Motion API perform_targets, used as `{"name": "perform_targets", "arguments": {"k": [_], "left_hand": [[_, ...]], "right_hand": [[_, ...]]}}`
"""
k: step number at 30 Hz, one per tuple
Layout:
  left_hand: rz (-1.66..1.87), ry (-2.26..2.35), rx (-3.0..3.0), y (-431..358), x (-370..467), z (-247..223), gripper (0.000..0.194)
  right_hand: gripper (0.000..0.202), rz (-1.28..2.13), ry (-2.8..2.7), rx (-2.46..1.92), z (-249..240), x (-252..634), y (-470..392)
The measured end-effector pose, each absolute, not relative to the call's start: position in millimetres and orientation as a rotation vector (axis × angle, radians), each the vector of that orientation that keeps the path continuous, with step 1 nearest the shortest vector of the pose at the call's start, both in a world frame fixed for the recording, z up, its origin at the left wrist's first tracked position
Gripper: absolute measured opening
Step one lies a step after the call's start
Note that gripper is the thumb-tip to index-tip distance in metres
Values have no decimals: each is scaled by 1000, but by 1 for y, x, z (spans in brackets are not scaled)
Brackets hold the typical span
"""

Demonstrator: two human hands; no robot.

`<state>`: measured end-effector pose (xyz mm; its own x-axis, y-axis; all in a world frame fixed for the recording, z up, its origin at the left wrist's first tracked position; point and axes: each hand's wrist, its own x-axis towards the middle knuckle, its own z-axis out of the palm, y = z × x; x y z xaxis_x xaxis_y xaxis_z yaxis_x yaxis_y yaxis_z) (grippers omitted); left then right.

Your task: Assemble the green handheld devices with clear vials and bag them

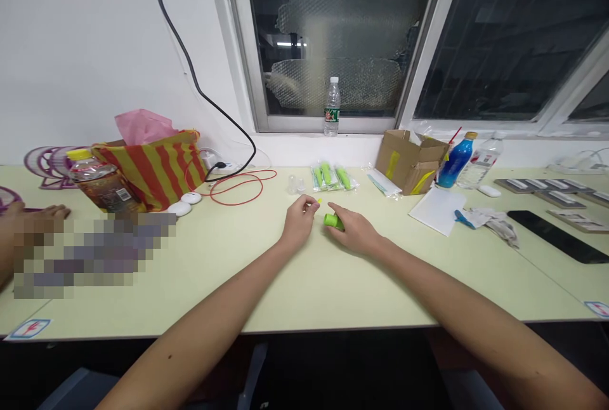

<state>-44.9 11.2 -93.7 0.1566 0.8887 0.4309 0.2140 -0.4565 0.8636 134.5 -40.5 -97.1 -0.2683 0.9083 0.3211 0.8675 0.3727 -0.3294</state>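
My left hand is closed in a pinch above the table, with a tiny yellow piece at its fingertips. Just to its right, my right hand curls round a short bright green cylinder, whose round end points left. The rest of that cylinder is hidden by the fingers. Beyond my hands, small clear plastic caps stand on the table. Several green items in clear bags lie behind them.
A striped bag, a brown drink bottle and a red cable are at left, near another person's hand. At right are a cardboard box, a blue bottle, white paper and a black slab.
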Motion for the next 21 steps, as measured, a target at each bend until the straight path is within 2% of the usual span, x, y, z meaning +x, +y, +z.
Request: {"name": "perform_targets", "arguments": {"k": [6, 21], "left_hand": [[1192, 917, 1798, 11, -43, -98, 16], [1176, 835, 1867, 6, -40, -95, 15]], "right_hand": [[72, 159, -2133, -1536, -97, 133, -41], [40, 145, -2065, -1438, -99, 130, -38]]}}
